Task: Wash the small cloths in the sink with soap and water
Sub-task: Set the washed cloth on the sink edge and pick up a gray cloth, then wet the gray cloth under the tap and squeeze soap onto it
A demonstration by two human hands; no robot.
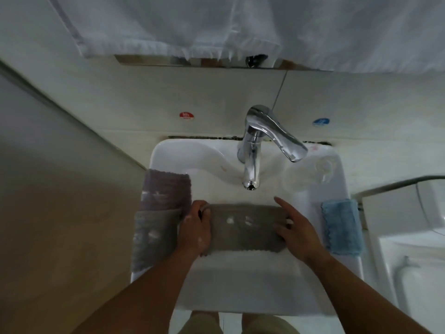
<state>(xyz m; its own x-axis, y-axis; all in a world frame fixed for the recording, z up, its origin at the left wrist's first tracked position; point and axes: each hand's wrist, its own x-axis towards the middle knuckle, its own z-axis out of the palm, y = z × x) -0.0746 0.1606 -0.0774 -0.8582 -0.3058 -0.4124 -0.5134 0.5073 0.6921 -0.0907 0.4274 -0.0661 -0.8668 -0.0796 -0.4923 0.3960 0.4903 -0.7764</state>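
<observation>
The left hand (196, 227) has its fingers curled tight round the left end of the grey cloth (243, 230). On the right hand (297, 229) the thumb pinches the cloth's right end and the forefinger lies straight, pointing up toward the tap (251, 153); its other fingers cannot be made out. The cloth hangs stretched flat between the two hands, just below the tap's spout and over the basin. It is a nubby, plush rectangle with a scalloped lower edge and two white dabs of suds (238, 220) near its middle; flecks of foam also dot the left hand.

The tap is polished chrome, its lever swung to the right. Left of the tap, a purplish cloth (166, 189) and a second grey cloth (154, 239) drape over the rim of the white, glossy sink (262, 285). Right of the tap a fluffy blue cloth (342, 227) lies on the rim, and a clear glass (322, 167) stands nearer the lever.

Behind the tap, pale wall tiles carry a red sticker (186, 115) and a blue sticker (321, 121). Above the tap hangs a white towel (168, 25).
</observation>
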